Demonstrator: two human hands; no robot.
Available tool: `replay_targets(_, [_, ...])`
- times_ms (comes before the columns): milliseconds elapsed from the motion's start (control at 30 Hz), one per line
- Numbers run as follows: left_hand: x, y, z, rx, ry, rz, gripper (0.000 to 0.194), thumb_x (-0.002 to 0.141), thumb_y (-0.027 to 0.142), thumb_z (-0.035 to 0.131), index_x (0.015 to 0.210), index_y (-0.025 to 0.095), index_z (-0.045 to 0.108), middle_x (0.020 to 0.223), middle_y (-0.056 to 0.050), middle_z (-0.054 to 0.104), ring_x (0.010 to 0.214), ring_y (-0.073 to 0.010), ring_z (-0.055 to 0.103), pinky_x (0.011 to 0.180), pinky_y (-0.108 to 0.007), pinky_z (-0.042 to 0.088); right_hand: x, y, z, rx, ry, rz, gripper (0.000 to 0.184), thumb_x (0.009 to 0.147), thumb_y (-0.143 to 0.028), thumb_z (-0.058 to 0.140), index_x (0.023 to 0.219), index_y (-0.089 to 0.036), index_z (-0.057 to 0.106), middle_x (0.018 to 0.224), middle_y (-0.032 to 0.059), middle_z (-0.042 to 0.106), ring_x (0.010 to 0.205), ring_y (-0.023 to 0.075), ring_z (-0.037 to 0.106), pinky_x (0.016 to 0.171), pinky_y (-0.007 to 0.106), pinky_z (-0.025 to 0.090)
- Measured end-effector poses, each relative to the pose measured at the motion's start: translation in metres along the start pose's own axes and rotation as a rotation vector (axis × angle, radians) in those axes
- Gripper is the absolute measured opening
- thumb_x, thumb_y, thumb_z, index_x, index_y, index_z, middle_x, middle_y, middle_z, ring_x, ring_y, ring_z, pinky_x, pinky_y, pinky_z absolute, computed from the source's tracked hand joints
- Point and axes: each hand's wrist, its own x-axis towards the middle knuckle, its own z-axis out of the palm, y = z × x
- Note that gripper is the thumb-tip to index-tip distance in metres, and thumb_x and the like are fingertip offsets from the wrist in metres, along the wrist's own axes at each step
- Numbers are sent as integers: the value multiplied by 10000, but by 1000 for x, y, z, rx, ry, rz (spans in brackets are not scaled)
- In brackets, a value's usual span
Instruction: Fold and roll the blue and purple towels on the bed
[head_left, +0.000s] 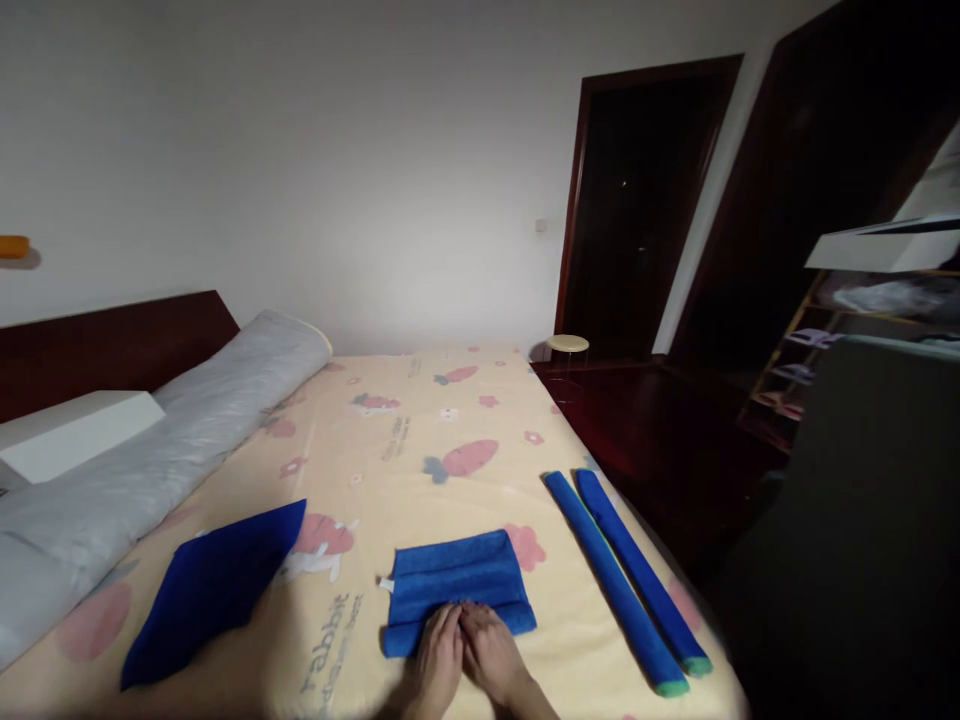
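A blue towel with a small white tag lies on the bed, creased into bands, its near edge bunched into a thick fold. My left hand and my right hand meet side by side at the middle of that near fold. Their fingers are closed and pressed over the cloth, with the fingertips partly hidden. To the right lie two long rolled blue towels with green ends, close together. A flat dark blue cloth is spread on the left.
The bed has a cream sheet with carrot and rabbit prints. A grey rolled quilt and a white box lie along the headboard. Beyond the bed are a round stool and a shelf rack.
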Motion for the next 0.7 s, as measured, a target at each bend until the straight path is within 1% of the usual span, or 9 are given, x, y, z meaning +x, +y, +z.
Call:
replay_targets(67, [2, 2, 4, 6, -38, 45, 453, 931, 222, 324, 1308, 242, 574, 1330, -47, 632, 1212, -151, 574, 1028, -325, 447, 6, -3, 4, 12, -29, 30, 449, 918, -234, 388, 1330, -196, 560, 1352, 67, 583, 1263, 204, 512, 1118, 366, 315])
replay_targets(167, [-6, -20, -2, 111, -10, -28, 445, 950, 343, 346, 1362, 297, 507, 1424, -28, 543, 1296, -189, 509, 1057, -400, 422, 1, 17, -5, -69, 26, 163, 429, 974, -302, 332, 1308, -211, 585, 1377, 62, 557, 1312, 238, 463, 1131, 435, 284])
replay_targets(267, [-17, -50, -13, 232, 47, -173, 443, 937, 339, 360, 1351, 312, 518, 1449, -37, 510, 1329, -233, 471, 1069, -491, 378, -12, 47, -21, -168, 102, 285, 448, 995, -370, 312, 1282, -193, 608, 1379, 81, 552, 1331, 277, 438, 1130, 485, 268])
replay_targets(333, [-17, -57, -16, 266, 78, -221, 438, 934, 308, 348, 1319, 296, 557, 1441, -52, 517, 1333, -253, 466, 1080, -534, 346, -16, 54, -25, -191, 125, 291, 454, 996, -387, 318, 1284, -186, 606, 1383, 89, 547, 1342, 283, 423, 1135, 488, 255])
replay_targets(367, [-15, -55, -16, 256, 84, -208, 443, 935, 284, 334, 1315, 289, 561, 1441, -52, 518, 1336, -248, 463, 1084, -529, 343, -14, 52, -23, -187, 125, 270, 457, 997, -386, 315, 1296, -185, 596, 1398, 88, 531, 1353, 278, 408, 1140, 476, 246])
replay_targets(433, [-6, -41, -10, 190, 59, -104, 471, 933, 220, 304, 1337, 287, 538, 1440, -35, 523, 1338, -206, 463, 1086, -462, 367, -7, 37, -16, -145, 91, 194, 456, 1000, -358, 296, 1334, -198, 562, 1433, 69, 494, 1366, 244, 392, 1145, 425, 243])
replay_targets(533, [10, -16, 4, 69, -25, 73, 508, 918, 162, 301, 1372, 279, 496, 1416, -20, 551, 1309, -148, 492, 1057, -345, 413, 10, 7, 0, -37, -29, 70, 449, 989, -312, 298, 1381, -257, 509, 1444, 27, 486, 1339, 191, 428, 1128, 352, 269])
replay_targets(600, [18, -9, 8, 52, -64, 67, 487, 921, 191, 320, 1359, 278, 514, 1403, -27, 564, 1290, -160, 514, 1046, -344, 426, 18, -2, 3, -7, -82, 78, 453, 983, -306, 292, 1379, -278, 509, 1440, 19, 493, 1336, 190, 432, 1124, 363, 272])
replay_targets(700, [18, -22, 1, 117, -77, -65, 459, 940, 323, 342, 1371, 289, 497, 1448, -34, 512, 1323, -209, 480, 1059, -408, 407, 20, 13, -8, -64, -65, 253, 479, 987, -318, 242, 1352, -244, 544, 1456, 43, 470, 1379, 235, 370, 1137, 449, 243])
